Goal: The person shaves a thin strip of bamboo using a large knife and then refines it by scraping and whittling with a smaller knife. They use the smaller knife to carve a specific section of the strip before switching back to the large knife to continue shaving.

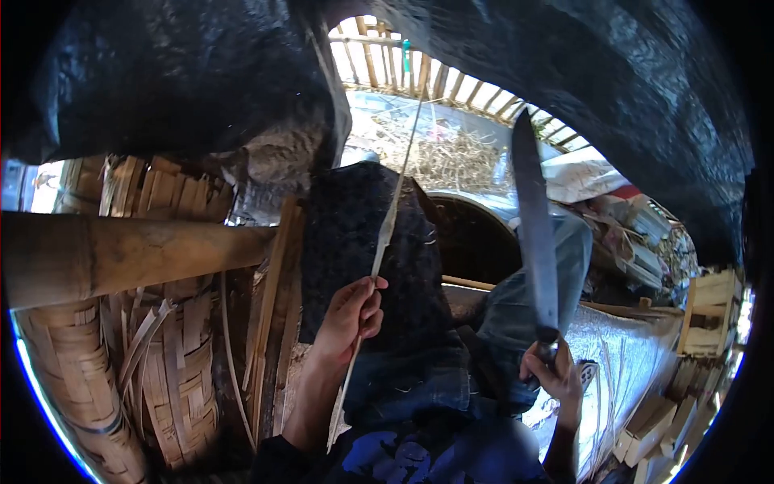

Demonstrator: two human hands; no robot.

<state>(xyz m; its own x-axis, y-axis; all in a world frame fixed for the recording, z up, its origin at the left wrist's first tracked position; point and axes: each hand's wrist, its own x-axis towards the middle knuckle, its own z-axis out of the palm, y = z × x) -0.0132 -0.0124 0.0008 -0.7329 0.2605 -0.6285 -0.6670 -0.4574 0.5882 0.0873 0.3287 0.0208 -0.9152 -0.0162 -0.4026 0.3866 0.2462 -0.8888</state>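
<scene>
My left hand [355, 310] is closed around a long, thin pale strip [387, 230], which runs up toward the bright opening and down past my forearm. In my right hand [552, 371] is the dark handle of a large knife [536, 226]. Its broad blade points up, tip at the top, apart from the strip. A dark patterned cloth [347, 210] lies over my leg, behind the strip. My other leg, in blue jeans [516, 298], is bent behind the knife.
A thick bamboo pole [161, 254] crosses the left side above woven baskets [181, 371]. Dark plastic sheeting [605, 73] hangs overhead. Dry shavings [451, 161] lie beyond my legs. Wood pieces [653, 427] are stacked at the lower right, beside a pale sheet [613, 363].
</scene>
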